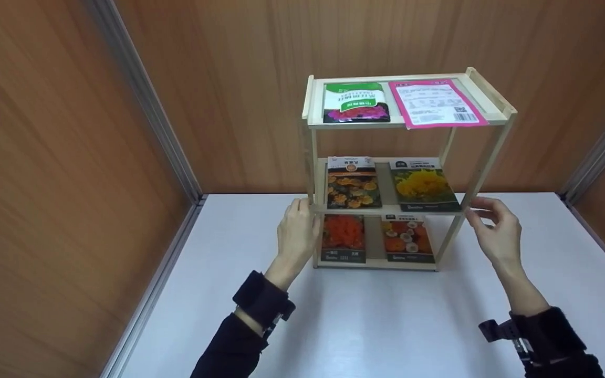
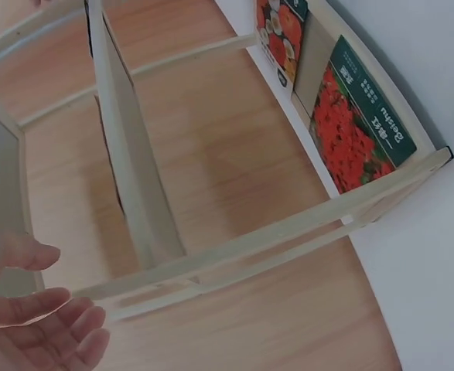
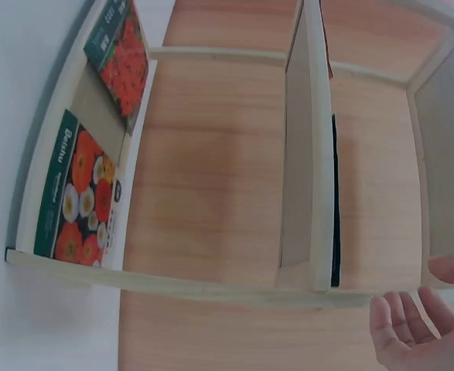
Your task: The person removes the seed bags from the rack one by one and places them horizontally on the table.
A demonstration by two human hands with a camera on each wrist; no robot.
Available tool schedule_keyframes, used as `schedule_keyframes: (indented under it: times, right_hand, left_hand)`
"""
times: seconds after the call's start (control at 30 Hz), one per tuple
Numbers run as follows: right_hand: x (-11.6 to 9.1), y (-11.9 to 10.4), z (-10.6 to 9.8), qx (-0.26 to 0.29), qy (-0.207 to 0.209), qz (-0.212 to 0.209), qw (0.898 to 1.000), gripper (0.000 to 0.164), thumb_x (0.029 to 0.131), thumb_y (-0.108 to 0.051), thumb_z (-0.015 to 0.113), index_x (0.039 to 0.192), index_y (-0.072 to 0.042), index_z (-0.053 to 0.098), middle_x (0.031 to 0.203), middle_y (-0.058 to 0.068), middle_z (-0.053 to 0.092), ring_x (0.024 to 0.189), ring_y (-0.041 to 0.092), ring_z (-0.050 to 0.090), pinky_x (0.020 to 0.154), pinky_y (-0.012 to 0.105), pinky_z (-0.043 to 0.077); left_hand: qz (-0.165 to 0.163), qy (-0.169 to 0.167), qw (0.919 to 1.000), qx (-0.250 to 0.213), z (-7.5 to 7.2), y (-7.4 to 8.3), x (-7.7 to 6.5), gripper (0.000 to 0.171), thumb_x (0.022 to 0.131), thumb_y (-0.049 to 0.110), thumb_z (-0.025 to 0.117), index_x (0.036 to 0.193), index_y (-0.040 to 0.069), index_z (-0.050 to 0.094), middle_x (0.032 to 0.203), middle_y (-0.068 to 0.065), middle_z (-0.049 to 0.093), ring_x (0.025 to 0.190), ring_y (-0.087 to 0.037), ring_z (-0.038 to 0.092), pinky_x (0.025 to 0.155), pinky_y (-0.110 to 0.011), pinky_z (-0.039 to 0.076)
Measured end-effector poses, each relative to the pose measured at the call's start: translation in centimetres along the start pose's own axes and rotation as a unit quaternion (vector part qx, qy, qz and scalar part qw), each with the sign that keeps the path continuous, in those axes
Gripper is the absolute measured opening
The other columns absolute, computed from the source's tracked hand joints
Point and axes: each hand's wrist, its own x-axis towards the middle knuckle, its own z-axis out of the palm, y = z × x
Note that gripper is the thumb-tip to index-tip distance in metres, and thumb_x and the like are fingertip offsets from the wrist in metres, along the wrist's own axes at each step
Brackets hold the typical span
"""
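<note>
A three-tier light wooden shelf rack [image 1: 386,265] stands on the white table. In the head view, my left hand [image 1: 296,231] is at its left post, near the middle tier. My right hand [image 1: 498,231] is beside the right post at similar height, fingers bent toward the wood. The left wrist view shows thumb and fingers of the left hand [image 2: 41,317] spread apart near the post. A gap also separates thumb and fingers of the right hand [image 3: 420,325]; whether they touch the post is unclear. Flower seed packets lie two per tier, including a yellow-flower packet [image 1: 423,186] and a red-flower packet [image 1: 343,236].
On the top tier are a green-and-white packet [image 1: 356,102] and a pink-edged packet [image 1: 436,102], text side up. An orange-flower packet [image 1: 354,184] shares the middle tier. Wooden panels [image 1: 250,105] with metal corner strips [image 1: 150,100] enclose the white table [image 1: 376,325].
</note>
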Motion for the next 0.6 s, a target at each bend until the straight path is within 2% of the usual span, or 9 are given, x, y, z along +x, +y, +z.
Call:
schedule_keyframes:
  times: [0.1, 0.27, 0.4, 0.53, 0.6]
  right_hand:
    - [-0.7, -0.4, 0.4, -0.009, -0.057, -0.032, 0.998, 0.024, 0.085, -0.007, 0.058, 0.105, 0.006, 0.057, 0.1, 0.016, 0.059, 0.082, 0.0, 0.051, 0.065, 0.008, 0.043]
    - [-1.6, -2.0, 0.9, -0.036, -0.141, -0.075, 0.986, 0.02, 0.084, -0.007, 0.059, 0.101, 0.004, 0.06, 0.095, 0.015, 0.061, 0.081, 0.003, 0.052, 0.066, 0.008, 0.043]
    - [-1.8, -4.2, 1.0, -0.06, -0.18, -0.101, 0.977, 0.018, 0.083, -0.004, 0.06, 0.1, 0.003, 0.06, 0.093, 0.012, 0.061, 0.08, 0.013, 0.054, 0.067, 0.01, 0.044]
    - [-1.5, -6.7, 0.9, -0.068, -0.208, -0.134, 0.967, 0.018, 0.082, -0.004, 0.061, 0.1, 0.001, 0.06, 0.092, 0.01, 0.061, 0.08, 0.02, 0.057, 0.068, 0.012, 0.044]
    - [-1.3, -8.0, 0.8, -0.073, -0.221, -0.151, 0.961, 0.02, 0.082, -0.005, 0.062, 0.101, 0.001, 0.06, 0.093, 0.009, 0.06, 0.082, 0.021, 0.057, 0.07, 0.019, 0.048]
  left_hand:
    - [0.019, -0.033, 0.9993, -0.004, -0.6, 0.7, -0.5, 0.029, 0.08, 0.013, 0.065, 0.104, -0.003, 0.057, 0.094, -0.012, 0.059, 0.084, -0.022, 0.058, 0.065, -0.029, 0.05]
    - [0.051, -0.084, 0.995, -0.013, -1.9, 1.8, -1.4, 0.03, 0.08, 0.015, 0.064, 0.104, -0.003, 0.057, 0.092, -0.012, 0.058, 0.083, -0.022, 0.058, 0.065, -0.029, 0.05]
    - [0.061, -0.118, 0.9909, -0.023, -3.5, 2.7, -1.4, 0.033, 0.081, 0.016, 0.064, 0.106, -0.004, 0.056, 0.098, -0.013, 0.057, 0.086, -0.022, 0.057, 0.067, -0.029, 0.05]
    - [0.061, -0.156, 0.9854, -0.029, -5.6, 3.7, -0.8, 0.036, 0.083, 0.018, 0.063, 0.11, -0.004, 0.054, 0.101, -0.014, 0.054, 0.089, -0.022, 0.055, 0.07, -0.03, 0.049]
    - [0.061, -0.176, 0.9821, -0.025, -6.8, 4.3, -0.4, 0.036, 0.083, 0.019, 0.062, 0.111, -0.004, 0.054, 0.1, -0.013, 0.054, 0.09, -0.022, 0.054, 0.072, -0.03, 0.049]
